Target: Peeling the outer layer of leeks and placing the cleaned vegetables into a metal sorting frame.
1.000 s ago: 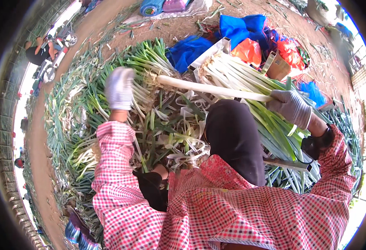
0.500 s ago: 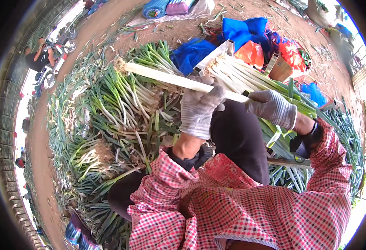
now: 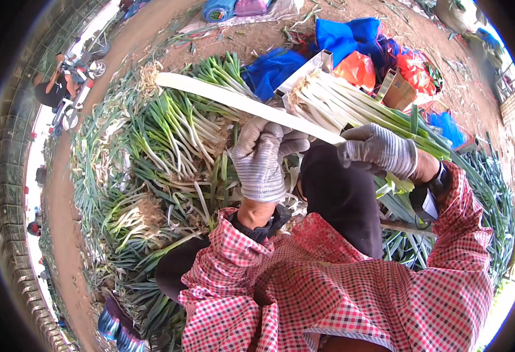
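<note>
A long white green onion stalk (image 3: 216, 92) slants across the front of me, its root tuft (image 3: 150, 79) at the upper left. My right hand (image 3: 379, 151), in a striped grey glove, is closed round its lower right end. My left hand (image 3: 261, 155), gloved alike, sits against the underside of the stalk at mid-length with fingers curled; whatever lies within them is hidden. Just beyond my hands, a bundle of trimmed green onions (image 3: 328, 102) rests with roots against a metal holder (image 3: 304, 73). More green onions (image 3: 175, 132) lie heaped at my left.
Blue mesh bags (image 3: 348, 38) and an orange plastic bag (image 3: 356, 71) lie beyond the bundle, with a box (image 3: 397, 91) beside them. Green leaves (image 3: 486, 193) pile up at the right. A person (image 3: 55, 88) sits by a motorbike (image 3: 78, 97) at the far left.
My left hand has moved left and slightly down, from wrapping the stalk to below it. The stalk's root end has swung a little left and up; my right hand still grips its end.
</note>
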Available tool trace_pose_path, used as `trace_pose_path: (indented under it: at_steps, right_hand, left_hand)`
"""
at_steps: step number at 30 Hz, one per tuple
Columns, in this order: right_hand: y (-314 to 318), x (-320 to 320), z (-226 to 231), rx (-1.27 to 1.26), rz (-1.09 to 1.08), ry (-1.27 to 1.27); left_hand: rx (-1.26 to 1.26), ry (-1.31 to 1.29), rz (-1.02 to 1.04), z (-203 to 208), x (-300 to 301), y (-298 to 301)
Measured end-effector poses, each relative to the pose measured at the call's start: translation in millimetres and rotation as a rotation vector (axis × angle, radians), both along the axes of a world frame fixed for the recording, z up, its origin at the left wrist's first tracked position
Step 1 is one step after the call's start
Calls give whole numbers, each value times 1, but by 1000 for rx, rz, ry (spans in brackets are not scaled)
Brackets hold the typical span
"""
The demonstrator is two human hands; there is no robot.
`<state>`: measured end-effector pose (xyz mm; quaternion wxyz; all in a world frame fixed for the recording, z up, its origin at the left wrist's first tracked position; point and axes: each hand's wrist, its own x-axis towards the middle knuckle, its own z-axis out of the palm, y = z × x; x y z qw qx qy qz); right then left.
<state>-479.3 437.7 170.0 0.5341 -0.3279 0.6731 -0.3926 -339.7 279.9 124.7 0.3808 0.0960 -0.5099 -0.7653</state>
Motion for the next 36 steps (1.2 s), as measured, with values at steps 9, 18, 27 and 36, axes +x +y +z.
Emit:
trace_pose_path:
  at_steps: [9,18,27,36]
  right_hand:
    - [-13,13,-20,-283,-82,618]
    - [-17,0,11,51,56,-61]
    - [-39,2,13,-254,67,1394]
    - [-111,-5,3,-1048,-855,1336]
  left_hand:
    - [-94,-267,-1,-2,-12,19]
    - [-85,-292,-55,6,6,2]
    - [-1228,-177,675,4,22,-19]
    - [-534,-397,188,-26,15,-56]
